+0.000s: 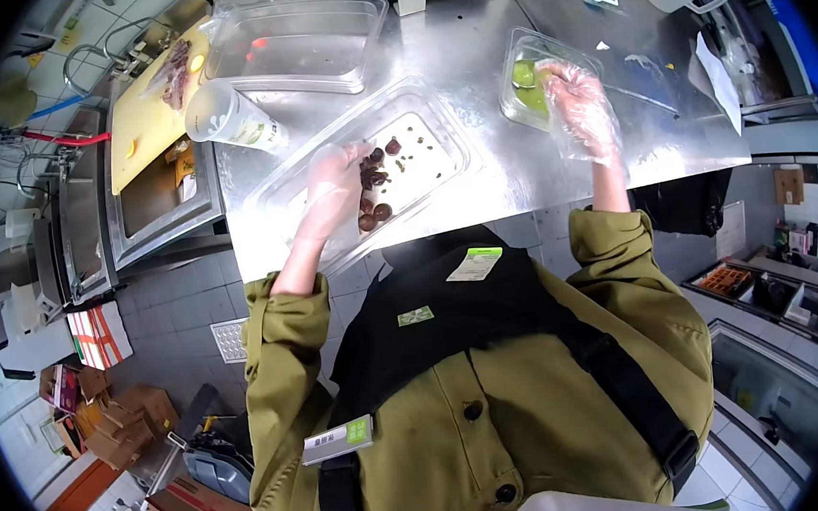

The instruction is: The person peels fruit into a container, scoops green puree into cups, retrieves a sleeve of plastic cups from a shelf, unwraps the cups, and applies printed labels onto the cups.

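The gloved left hand [329, 187] reaches forward over the left side of the clear tray [430, 175], its fingers partly bent beside the dark pieces [382, 211], and I cannot tell if it holds one. The right hand [582, 112], also gloved, is stretched over the tub [512, 105], its fingers curled close together at the green pieces [525, 75], but its grip is hidden. The dark pieces lie in the tray on the table [492, 184], some round and shiny, others small and irregular, while the green ones look smooth and bright.
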`<act>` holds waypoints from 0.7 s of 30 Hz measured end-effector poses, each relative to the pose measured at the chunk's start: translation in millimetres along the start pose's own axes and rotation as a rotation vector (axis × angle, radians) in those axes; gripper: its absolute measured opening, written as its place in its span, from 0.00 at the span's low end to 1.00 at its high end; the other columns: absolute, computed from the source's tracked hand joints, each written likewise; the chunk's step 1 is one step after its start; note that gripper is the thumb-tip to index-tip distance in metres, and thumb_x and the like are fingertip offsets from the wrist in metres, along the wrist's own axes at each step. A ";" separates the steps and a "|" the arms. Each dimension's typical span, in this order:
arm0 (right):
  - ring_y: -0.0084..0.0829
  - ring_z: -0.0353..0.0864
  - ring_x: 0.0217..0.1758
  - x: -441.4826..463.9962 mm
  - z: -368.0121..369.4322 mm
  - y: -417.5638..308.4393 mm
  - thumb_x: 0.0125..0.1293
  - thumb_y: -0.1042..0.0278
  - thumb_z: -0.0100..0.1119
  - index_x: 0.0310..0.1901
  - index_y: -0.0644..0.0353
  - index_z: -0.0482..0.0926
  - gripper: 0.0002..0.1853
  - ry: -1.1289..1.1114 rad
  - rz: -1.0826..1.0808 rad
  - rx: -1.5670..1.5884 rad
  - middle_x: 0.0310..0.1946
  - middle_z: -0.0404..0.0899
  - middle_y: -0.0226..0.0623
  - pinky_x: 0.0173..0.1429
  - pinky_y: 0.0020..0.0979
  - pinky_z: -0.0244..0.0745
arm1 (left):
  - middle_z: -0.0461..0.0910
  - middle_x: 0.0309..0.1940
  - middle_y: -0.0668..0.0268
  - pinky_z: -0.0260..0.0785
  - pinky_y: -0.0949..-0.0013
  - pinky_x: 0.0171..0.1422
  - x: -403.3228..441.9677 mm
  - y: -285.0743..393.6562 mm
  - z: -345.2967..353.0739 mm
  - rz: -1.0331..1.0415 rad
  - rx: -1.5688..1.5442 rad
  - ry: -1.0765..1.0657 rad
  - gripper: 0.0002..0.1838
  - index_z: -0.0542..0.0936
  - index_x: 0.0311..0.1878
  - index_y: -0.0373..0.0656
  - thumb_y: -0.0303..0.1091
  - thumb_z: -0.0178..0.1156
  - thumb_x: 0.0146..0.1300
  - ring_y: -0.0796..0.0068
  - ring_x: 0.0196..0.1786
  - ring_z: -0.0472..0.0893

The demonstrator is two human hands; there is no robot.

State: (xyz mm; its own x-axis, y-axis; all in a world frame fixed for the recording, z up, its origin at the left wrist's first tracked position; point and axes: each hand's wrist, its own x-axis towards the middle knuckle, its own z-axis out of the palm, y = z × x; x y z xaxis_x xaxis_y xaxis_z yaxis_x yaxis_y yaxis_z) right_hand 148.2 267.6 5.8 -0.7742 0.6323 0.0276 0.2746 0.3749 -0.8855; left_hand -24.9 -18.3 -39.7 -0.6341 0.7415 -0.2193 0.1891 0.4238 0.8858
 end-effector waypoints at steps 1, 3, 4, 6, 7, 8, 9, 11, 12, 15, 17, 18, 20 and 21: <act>0.25 0.75 0.33 -1.3 -6.2 11.9 0.59 0.70 0.51 0.43 0.63 0.74 0.12 0.052 -0.007 -0.279 0.29 0.78 0.32 0.39 0.27 0.68 | 0.77 0.38 0.58 0.65 0.73 0.48 2.9 12.2 -0.2 0.006 0.271 -0.013 0.13 0.75 0.44 0.36 0.30 0.46 0.60 0.69 0.41 0.75; 0.30 0.77 0.34 1.9 -5.9 23.5 0.59 0.69 0.50 0.45 0.64 0.74 0.13 0.146 -0.032 -0.836 0.30 0.79 0.39 0.39 0.30 0.68 | 0.78 0.30 0.57 0.66 0.70 0.41 11.9 0.6 1.8 0.060 0.286 -0.022 0.11 0.76 0.41 0.36 0.29 0.48 0.60 0.69 0.36 0.77; 0.44 0.77 0.39 -5.3 -3.0 14.8 0.56 0.72 0.49 0.41 0.63 0.76 0.12 0.258 0.026 -0.656 0.35 0.77 0.48 0.45 0.37 0.70 | 0.77 0.30 0.57 0.66 0.69 0.41 15.7 -5.1 0.9 0.067 0.333 -0.027 0.10 0.76 0.41 0.37 0.29 0.48 0.59 0.67 0.36 0.77; 0.43 0.77 0.39 -13.7 7.6 15.1 0.56 0.71 0.49 0.41 0.63 0.76 0.12 0.273 -0.126 -0.444 0.36 0.77 0.48 0.45 0.36 0.70 | 0.76 0.29 0.55 0.66 0.65 0.39 23.6 -10.3 3.9 0.169 0.582 0.005 0.08 0.77 0.37 0.39 0.30 0.52 0.56 0.59 0.35 0.76; 0.42 0.78 0.38 -19.0 13.3 13.1 0.56 0.71 0.50 0.41 0.63 0.77 0.12 0.282 -0.196 -0.336 0.36 0.77 0.47 0.45 0.35 0.70 | 0.76 0.28 0.54 0.65 0.63 0.39 25.7 -10.1 8.5 0.168 0.589 -0.023 0.07 0.76 0.34 0.39 0.31 0.53 0.55 0.56 0.35 0.76; 0.41 0.78 0.39 -22.9 21.2 8.8 0.56 0.71 0.51 0.41 0.63 0.77 0.12 0.226 -0.100 -0.272 0.36 0.78 0.46 0.46 0.34 0.71 | 0.75 0.27 0.52 0.65 0.61 0.38 27.7 -8.7 15.0 0.169 0.596 -0.050 0.07 0.76 0.31 0.38 0.32 0.53 0.54 0.53 0.34 0.75; 0.39 0.78 0.39 -23.6 31.0 8.3 0.56 0.71 0.52 0.41 0.62 0.77 0.11 0.193 -0.105 -0.179 0.36 0.78 0.46 0.45 0.33 0.71 | 0.75 0.26 0.51 0.65 0.59 0.37 31.0 -6.7 19.0 0.170 0.602 -0.073 0.08 0.76 0.28 0.38 0.33 0.54 0.52 0.51 0.34 0.75; 0.38 0.78 0.39 -27.3 54.6 3.3 0.56 0.72 0.51 0.40 0.61 0.77 0.11 0.147 -0.214 -0.092 0.35 0.78 0.45 0.45 0.31 0.71 | 0.75 0.26 0.54 0.66 0.62 0.38 37.7 -15.2 24.5 0.068 0.591 -0.022 0.07 0.76 0.30 0.40 0.34 0.54 0.52 0.55 0.34 0.75; 0.37 0.77 0.38 -30.8 66.4 -0.5 0.56 0.72 0.51 0.41 0.61 0.76 0.11 0.068 -0.242 -0.050 0.35 0.77 0.43 0.44 0.31 0.71 | 0.75 0.25 0.56 0.66 0.64 0.38 38.8 -15.1 23.4 -0.016 0.460 -0.020 0.08 0.76 0.31 0.40 0.34 0.55 0.52 0.58 0.33 0.76; 0.36 0.76 0.38 -34.2 108.1 -6.5 0.56 0.71 0.52 0.40 0.60 0.76 0.10 -0.180 -0.334 0.029 0.34 0.76 0.40 0.42 0.31 0.70 | 0.75 0.29 0.65 0.68 0.73 0.41 15.1 6.8 3.3 -0.222 -0.393 -0.086 0.06 0.75 0.33 0.38 0.31 0.54 0.57 0.73 0.34 0.76; 0.38 0.75 0.37 -33.9 135.6 -18.0 0.56 0.70 0.53 0.39 0.61 0.76 0.10 -0.271 -0.414 -0.009 0.34 0.75 0.41 0.41 0.32 0.70 | 0.74 0.32 0.66 0.69 0.75 0.43 6.1 9.0 -7.0 -0.321 -0.947 -0.125 0.05 0.74 0.34 0.36 0.27 0.53 0.59 0.75 0.36 0.75; 0.39 0.75 0.37 -34.8 149.8 -22.5 0.56 0.69 0.53 0.39 0.61 0.76 0.10 -0.281 -0.391 0.050 0.35 0.75 0.42 0.41 0.32 0.70 | 0.74 0.33 0.65 0.69 0.74 0.43 -2.8 18.2 -5.7 -0.389 -0.994 -0.025 0.05 0.74 0.35 0.35 0.26 0.52 0.59 0.74 0.37 0.75; 0.43 0.74 0.37 -35.3 165.4 -29.6 0.57 0.66 0.52 0.38 0.62 0.75 0.11 -0.320 -0.388 0.140 0.37 0.75 0.43 0.42 0.35 0.69 | 0.73 0.36 0.62 0.70 0.72 0.45 -17.7 38.0 -1.4 -0.521 -1.087 0.186 0.04 0.73 0.36 0.33 0.23 0.52 0.58 0.72 0.39 0.75; 0.41 0.74 0.36 -34.0 170.1 -28.6 0.56 0.67 0.53 0.38 0.61 0.75 0.10 -0.308 -0.419 0.081 0.35 0.74 0.42 0.41 0.34 0.69 | 0.73 0.37 0.61 0.70 0.73 0.47 -14.9 23.4 -1.4 -0.439 -1.090 0.150 0.07 0.72 0.39 0.33 0.23 0.54 0.57 0.72 0.39 0.75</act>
State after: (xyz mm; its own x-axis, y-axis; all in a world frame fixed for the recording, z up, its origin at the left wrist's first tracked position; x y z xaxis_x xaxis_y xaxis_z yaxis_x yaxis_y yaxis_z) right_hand 69.6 120.1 -48.8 -0.9435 0.2060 0.2596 -0.1295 0.4917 -0.8611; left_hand -12.1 -20.2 -15.2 -0.5808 0.5442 -0.6054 -0.7594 -0.0945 0.6437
